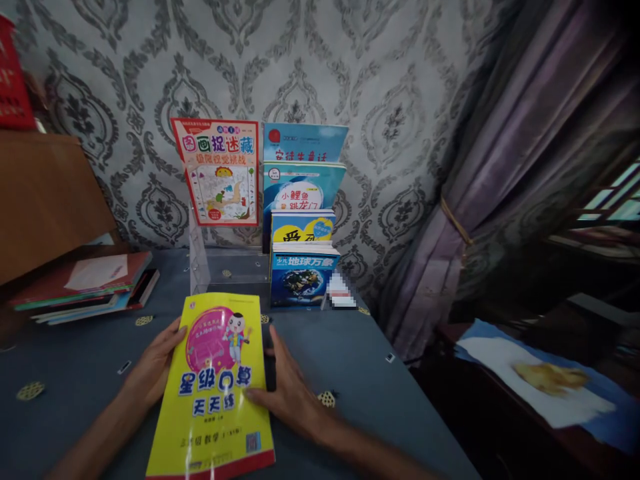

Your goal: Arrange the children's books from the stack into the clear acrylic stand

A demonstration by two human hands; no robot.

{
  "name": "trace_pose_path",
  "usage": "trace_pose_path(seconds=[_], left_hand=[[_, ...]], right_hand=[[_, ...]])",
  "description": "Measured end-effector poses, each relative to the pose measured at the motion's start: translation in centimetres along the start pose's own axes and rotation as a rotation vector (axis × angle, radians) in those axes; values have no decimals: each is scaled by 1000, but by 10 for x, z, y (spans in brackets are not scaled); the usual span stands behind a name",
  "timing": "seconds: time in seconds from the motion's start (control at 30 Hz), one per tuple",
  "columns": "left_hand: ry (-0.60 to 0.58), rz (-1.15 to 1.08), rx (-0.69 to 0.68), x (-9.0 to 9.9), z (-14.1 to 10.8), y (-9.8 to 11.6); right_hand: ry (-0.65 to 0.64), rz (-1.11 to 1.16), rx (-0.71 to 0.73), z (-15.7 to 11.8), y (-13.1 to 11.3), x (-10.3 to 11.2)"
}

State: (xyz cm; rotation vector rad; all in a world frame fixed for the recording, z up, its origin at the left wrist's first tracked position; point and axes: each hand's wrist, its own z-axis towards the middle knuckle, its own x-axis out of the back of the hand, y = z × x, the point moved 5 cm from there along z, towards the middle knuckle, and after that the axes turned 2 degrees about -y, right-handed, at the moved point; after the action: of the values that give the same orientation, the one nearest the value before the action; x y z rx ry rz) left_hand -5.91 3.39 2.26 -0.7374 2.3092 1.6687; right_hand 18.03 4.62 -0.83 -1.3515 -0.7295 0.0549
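Observation:
A yellow workbook with a cartoon child and a pink circle on its cover is held up in front of me, tilted. My left hand grips its left edge, the fingers partly hidden behind it. At the right edge, my right hand has its thumb on the cover and its index finger pointing up beside the edge. Just beyond is a clear tiered book stand. A red-bordered picture book stands in its upper left. Its right column holds several books, with a blue earth book in front.
Several stacked books lie at the left beside a cardboard box. A pixelated white item is right of the stand. Patterned wallpaper backs the dark table. A tied curtain hangs at the right.

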Motion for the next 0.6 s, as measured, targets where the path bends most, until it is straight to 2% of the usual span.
trace_pose_path(seconds=[0.07, 0.13, 0.2, 0.27, 0.4, 0.53, 0.6], left_hand=[[15, -21, -49, 3, -1, 6], [38, -36, -69, 4, -3, 10], [79, -37, -81, 6, -7, 13], [114, -22, -114, 3, -11, 18], [119, 5, -260, -16, -17, 39], [154, -6, -466, -29, -17, 63], [121, 74, -446, -24, -8, 62]], right_hand=[[-55, 278, -18, 0, 5, -6], [-181, 526, -9, 2, 3, -14], [-249, 670, 13, 3, -4, -16], [-225, 719, 39, 5, -12, -11], [-116, 593, 186, 5, -37, 9], [106, 188, 391, 4, -56, 31], [181, -15, 466, 3, -56, 35]])
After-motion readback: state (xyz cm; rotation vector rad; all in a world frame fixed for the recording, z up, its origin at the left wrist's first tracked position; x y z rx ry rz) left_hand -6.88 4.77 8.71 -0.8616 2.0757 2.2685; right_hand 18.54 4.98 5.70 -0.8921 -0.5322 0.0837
